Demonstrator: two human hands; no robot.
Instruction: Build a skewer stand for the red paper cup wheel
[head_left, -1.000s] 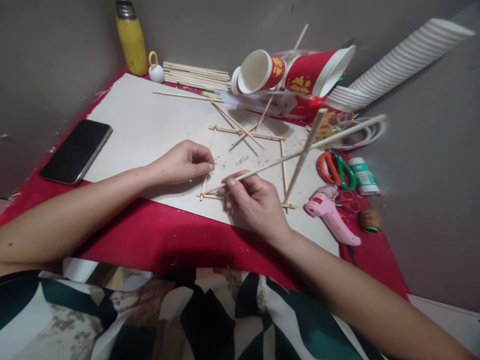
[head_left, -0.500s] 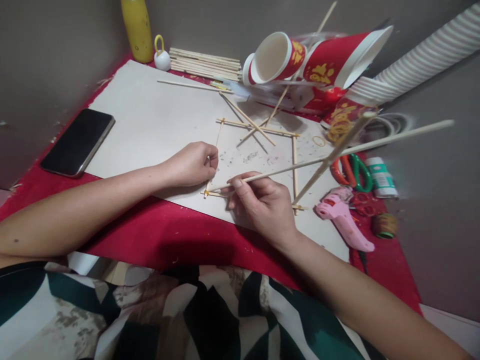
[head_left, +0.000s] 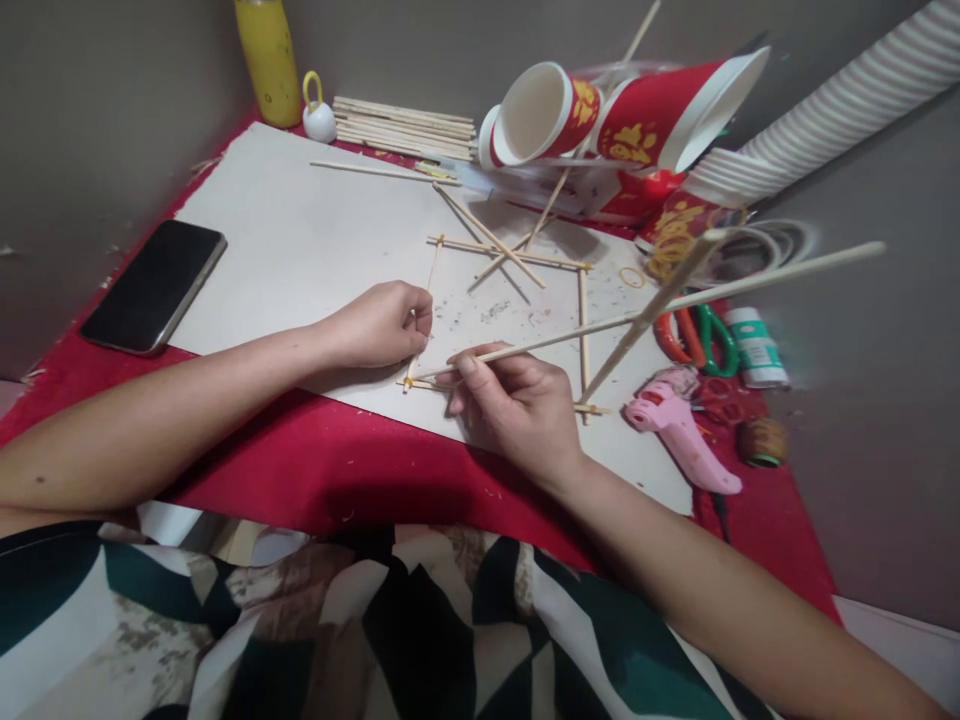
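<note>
A square frame of thin wooden sticks (head_left: 583, 318), its corners bound with yellowish bands, lies on a white board (head_left: 300, 230). My left hand (head_left: 394, 322) is closed around the frame's left side, fingertips pinching that stick. Between the thumb and fingers of my right hand (head_left: 521, 400) is a long wooden stick (head_left: 795, 268). It slants from the frame's near left corner up to the right. Another stick (head_left: 645, 318) rises from the near right corner and crosses it. Two crossed sticks (head_left: 487, 232) rest over the frame's far side.
Paper cups (head_left: 532, 115) and a stack of cups (head_left: 847, 95) stand at the back right. Scissors (head_left: 716, 340), a pink glue gun (head_left: 686, 435) and twine (head_left: 761, 442) lie on the right. A phone (head_left: 154, 285) lies left; a bundle of sticks (head_left: 405, 128) and a yellow bottle (head_left: 268, 60) are behind.
Both hands keep their grips on the sticks. The whole view has shifted slightly; nothing else has visibly moved.
</note>
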